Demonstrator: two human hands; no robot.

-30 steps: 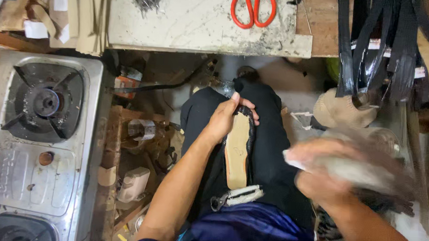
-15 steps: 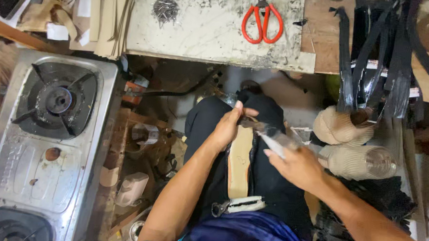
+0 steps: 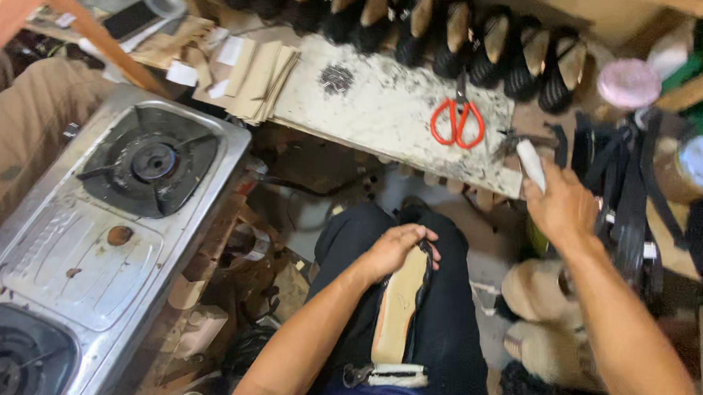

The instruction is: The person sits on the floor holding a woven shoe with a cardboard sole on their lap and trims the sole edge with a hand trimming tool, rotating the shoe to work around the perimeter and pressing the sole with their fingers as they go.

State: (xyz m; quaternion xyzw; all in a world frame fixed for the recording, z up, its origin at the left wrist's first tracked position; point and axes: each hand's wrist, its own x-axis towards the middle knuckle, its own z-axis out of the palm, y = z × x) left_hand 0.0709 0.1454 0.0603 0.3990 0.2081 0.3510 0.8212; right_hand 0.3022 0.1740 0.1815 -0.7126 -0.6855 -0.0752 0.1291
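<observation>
The left hand [image 3: 396, 251] presses a tan shoe sole [image 3: 400, 306] on the person's lap, fingers [image 3: 424, 248] clamped over its far tip. At two o'clock from it, the right hand [image 3: 560, 205] has its fingers closed around a white-handled tool [image 3: 531, 164] at the desk [image 3: 387, 116] edge. Red scissors [image 3: 457, 121] lie at eleven o'clock from that hand.

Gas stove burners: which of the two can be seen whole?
The far burner, under the wooden slat, shows its whole black grate. The near burner is cut off by the bottom-left corner of the picture.
</observation>
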